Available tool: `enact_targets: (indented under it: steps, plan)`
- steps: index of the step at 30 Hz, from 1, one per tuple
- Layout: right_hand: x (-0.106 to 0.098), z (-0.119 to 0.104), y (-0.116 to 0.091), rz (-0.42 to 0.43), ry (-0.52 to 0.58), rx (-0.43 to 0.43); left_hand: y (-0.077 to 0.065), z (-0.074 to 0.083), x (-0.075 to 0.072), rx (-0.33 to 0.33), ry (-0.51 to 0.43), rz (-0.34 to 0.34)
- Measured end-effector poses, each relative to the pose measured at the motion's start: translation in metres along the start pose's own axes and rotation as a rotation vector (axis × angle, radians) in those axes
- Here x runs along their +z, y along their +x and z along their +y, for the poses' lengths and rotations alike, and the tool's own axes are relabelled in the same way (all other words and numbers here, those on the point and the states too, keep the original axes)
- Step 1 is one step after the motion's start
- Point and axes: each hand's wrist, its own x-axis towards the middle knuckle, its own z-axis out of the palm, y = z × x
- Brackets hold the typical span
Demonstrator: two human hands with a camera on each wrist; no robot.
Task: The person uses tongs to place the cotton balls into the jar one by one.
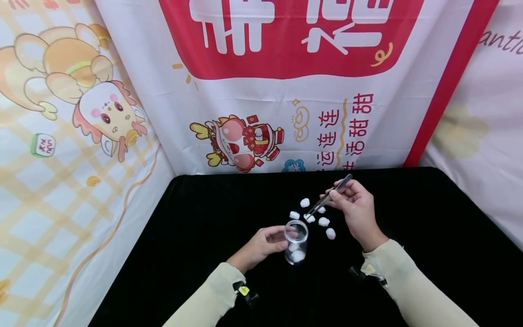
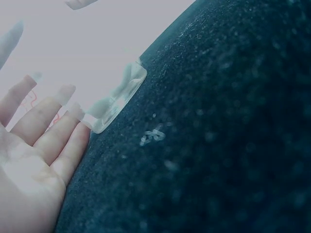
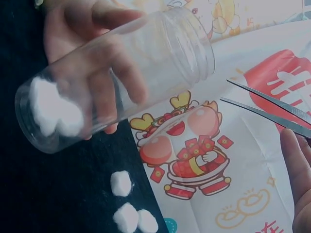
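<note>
A clear jar (image 1: 303,245) without a lid stands nearly upright in the head view, with white cotton balls at its bottom. My left hand (image 1: 261,245) grips it from the left, thumb in front and fingers behind. In the right wrist view the cotton balls (image 3: 48,109) show through the jar's wall. My right hand (image 1: 359,211) holds metal tweezers (image 1: 330,195) slanting down toward the jar's mouth. Their tips are apart with nothing between them in the right wrist view. Beyond the jar, several loose cotton balls (image 1: 324,221) lie on the black cloth, one overlapped by the tweezer tips.
Black cloth (image 1: 196,213) covers the table. A white and red printed banner (image 1: 253,95) hangs behind its far edge, and a patterned cloth (image 1: 61,181) rises on the left. Both wrists wear strapped cameras.
</note>
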Motion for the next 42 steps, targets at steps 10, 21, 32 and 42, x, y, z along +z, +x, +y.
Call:
enact_targets:
  steps: [10,21,32,42]
  plan:
    - [-0.006,0.006,0.002,0.026,-0.035,0.006,-0.001,-0.001,0.0,-0.02,0.008,0.013]
    - [-0.009,0.017,0.005,0.037,-0.074,0.014,-0.003,-0.002,-0.001,-0.018,-0.004,0.021]
    - [-0.012,0.011,0.007,0.04,-0.074,-0.009,-0.002,0.002,0.0,-0.034,-0.006,0.025]
    - [-0.019,0.009,0.008,0.071,-0.053,-0.038,-0.001,-0.003,0.001,-0.005,0.007,0.017]
